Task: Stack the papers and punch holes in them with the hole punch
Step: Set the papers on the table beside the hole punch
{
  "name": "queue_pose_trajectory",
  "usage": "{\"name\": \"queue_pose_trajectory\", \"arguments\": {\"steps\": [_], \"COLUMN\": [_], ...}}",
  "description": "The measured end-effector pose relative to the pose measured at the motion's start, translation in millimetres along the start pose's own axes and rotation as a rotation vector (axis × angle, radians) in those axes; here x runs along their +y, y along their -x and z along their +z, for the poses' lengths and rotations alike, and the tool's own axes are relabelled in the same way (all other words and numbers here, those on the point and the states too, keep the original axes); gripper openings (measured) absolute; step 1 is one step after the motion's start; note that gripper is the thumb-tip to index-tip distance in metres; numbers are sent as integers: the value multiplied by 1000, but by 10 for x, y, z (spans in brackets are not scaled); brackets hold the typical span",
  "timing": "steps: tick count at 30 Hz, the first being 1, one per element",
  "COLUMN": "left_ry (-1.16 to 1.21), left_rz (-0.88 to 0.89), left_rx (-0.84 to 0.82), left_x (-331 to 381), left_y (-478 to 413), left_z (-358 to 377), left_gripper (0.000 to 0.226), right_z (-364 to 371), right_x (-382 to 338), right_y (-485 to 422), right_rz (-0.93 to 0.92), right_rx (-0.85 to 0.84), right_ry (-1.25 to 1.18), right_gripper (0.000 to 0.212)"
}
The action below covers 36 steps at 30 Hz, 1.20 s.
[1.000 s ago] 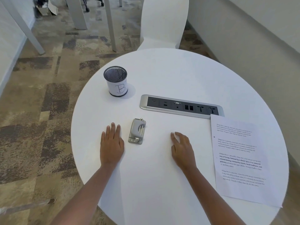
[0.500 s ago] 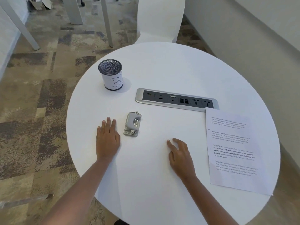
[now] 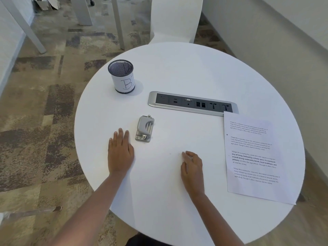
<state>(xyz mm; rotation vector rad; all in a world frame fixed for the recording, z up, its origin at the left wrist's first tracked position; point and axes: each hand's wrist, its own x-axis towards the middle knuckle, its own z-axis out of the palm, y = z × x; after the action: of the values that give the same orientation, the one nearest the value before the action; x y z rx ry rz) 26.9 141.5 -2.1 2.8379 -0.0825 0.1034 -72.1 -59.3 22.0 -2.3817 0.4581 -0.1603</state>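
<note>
Your left hand (image 3: pixel 120 153) lies flat, empty, beside one grey metal hole punch (image 3: pixel 145 128); your right hand (image 3: pixel 192 168) rests loosely spread, empty; one printed white paper stack (image 3: pixel 255 157) lies on the right of the round white table (image 3: pixel 177 71).

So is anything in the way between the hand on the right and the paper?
No. Only bare white table lies between the right hand and the paper. The hole punch sits over by the left hand.
</note>
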Motion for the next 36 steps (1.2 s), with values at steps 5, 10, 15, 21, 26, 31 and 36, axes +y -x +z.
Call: {"name": "queue_pose_trajectory", "arguments": {"steps": [5,10,15,21,26,31,36], "left_ry": [8,9,27,17,16,14,32], "left_rz": [-7,-2,-7,-3,-3,8,-1], "left_rx": [23,31,44,44,20,7,-10], "left_x": [8,4,9,3,4,-22,-25], "left_y": [17,13,13,9,-6,-14,-14], "left_z": [-5,3,-4,-4,-10,-3,-9], "left_gripper": [52,51,51,49,49,48,48], "right_z": [38,55,134,207,397,459,564], "right_x": [0,-5,6,-18,-166,-207,-311], "right_y": [8,16,31,65,146,159,132], "right_rz": [-11,8,-40,35,-18,68,271], "right_rx": [-7,46,45,175,251,312,460], "right_ry": [-36,-31,9,-38,172,59,-89], "right_gripper": [36,37,36,28,52,36,26]}}
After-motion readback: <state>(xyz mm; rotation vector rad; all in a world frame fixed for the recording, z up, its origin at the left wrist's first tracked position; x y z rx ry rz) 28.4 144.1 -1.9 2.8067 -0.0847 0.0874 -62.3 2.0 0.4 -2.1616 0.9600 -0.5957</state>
